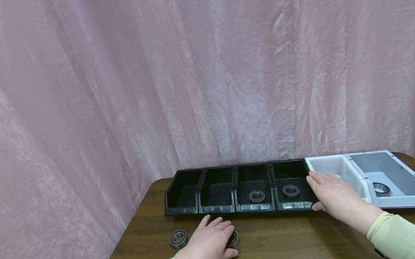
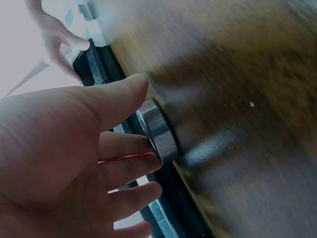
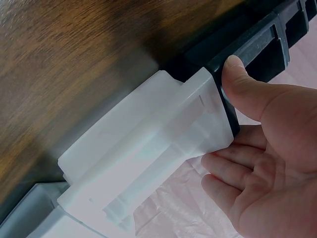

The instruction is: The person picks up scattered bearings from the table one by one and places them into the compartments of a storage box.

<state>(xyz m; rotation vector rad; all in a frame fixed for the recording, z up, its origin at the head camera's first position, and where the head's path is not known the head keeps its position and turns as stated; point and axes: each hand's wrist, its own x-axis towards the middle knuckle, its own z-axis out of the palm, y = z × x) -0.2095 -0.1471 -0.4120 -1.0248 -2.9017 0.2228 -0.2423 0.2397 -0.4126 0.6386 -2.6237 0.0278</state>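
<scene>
My left hand (image 1: 210, 244) is low over the table with its fingers spread. Its thumb and index finger lie around a metal ball bearing (image 2: 160, 130) on the wood, partly covered by the hand in the head view. Left of that hand lies another ball bearing (image 1: 178, 239). My right hand (image 1: 337, 196) is at the border of the rightmost black bin (image 1: 298, 169) and the white bin (image 1: 326, 161), fingers extended, holding nothing. In the right wrist view its thumb (image 3: 237, 74) touches the black rim.
Several black bins (image 1: 216, 186) stand in a row along the back, joined by the white bin and a grey bin (image 1: 395, 164). One bearing (image 1: 257, 196) is in a black bin, another bearing (image 1: 291, 191) in its neighbour, and a third bearing (image 1: 381, 188) in the grey bin.
</scene>
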